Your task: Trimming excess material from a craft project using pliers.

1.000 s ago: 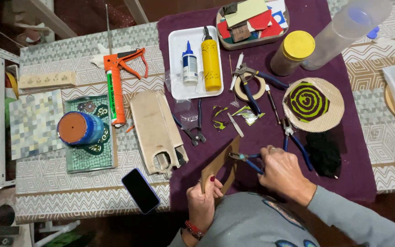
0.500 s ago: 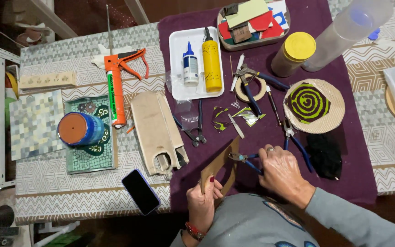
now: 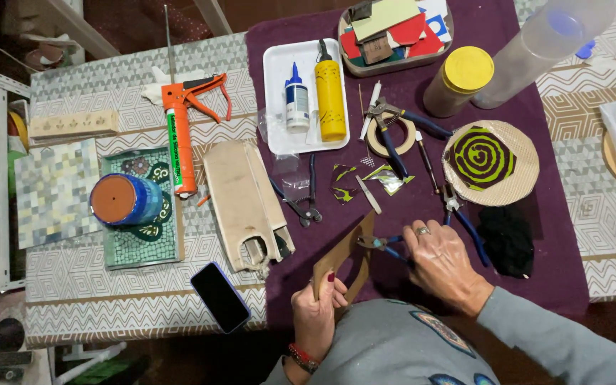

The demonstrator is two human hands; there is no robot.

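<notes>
Brown tile piece (image 3: 344, 258), a thin flat sheet, stands on edge over the purple cloth (image 3: 536, 235) near the six o'clock edge of the bench (image 3: 94, 285). The left hand (image 3: 315, 308) is closed around its lower corner, thumb and fingers pinching it from below. The right hand (image 3: 442, 265) is closed around the blue handles of a pair of nippers (image 3: 383, 246), whose metal head meets the tile's upper edge at about three o'clock from the sheet.

At twelve o'clock from the tile lie small dark shards with green streaks (image 3: 344, 184) and a pale strip. Toward one o'clock sits a round woven mat (image 3: 523, 146) carrying a black and green spiral mosaic (image 3: 479, 158); a second pair of blue-handled pliers (image 3: 461, 217) lies between that mat and the right hand, just beside the fingers. A black lump of cloth (image 3: 505, 239) rests at three o'clock from the hand.

Further up, a white tray (image 3: 274, 107) holds a small white glue bottle (image 3: 296, 100) and a yellow bottle (image 3: 329, 96). A roll of tape (image 3: 386, 135) with another pair of pliers across it lies beside the tray. At nine o'clock from the tile are a tan cloth pouch (image 3: 244, 203), a dark phone (image 3: 220, 296), an orange caulking gun (image 3: 180, 135), and a blue pot (image 3: 124, 200) standing on a green mosaic panel (image 3: 140, 246).
</notes>
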